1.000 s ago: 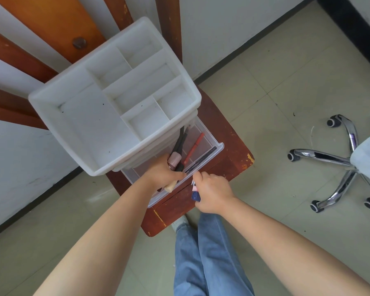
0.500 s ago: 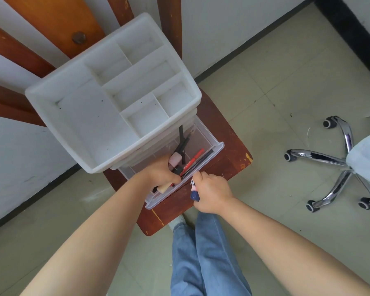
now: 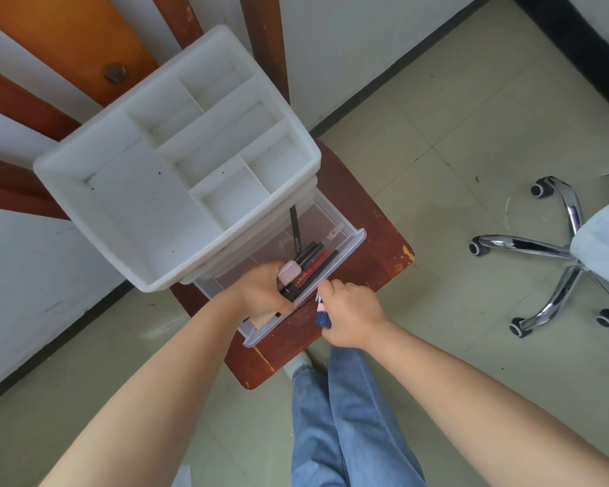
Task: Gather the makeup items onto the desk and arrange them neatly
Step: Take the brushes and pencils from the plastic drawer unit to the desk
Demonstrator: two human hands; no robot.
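A white organiser with empty top compartments stands on a brown wooden chair seat. Its clear plastic drawer is pulled out toward me. My left hand is inside the drawer and grips a bundle of makeup pencils and tubes, black, red and one pink-capped. My right hand is just outside the drawer's front and holds several small items, among them a dark blue one.
The chair's wooden backrest slats rise behind the organiser against a white wall. A swivel chair's chrome base with castors stands on the tiled floor at right. My jeans leg and a shoe are below the seat.
My left hand has gathered the pencils in the drawer into a tighter bundle and closed round them. My right hand has stayed beside the drawer front.
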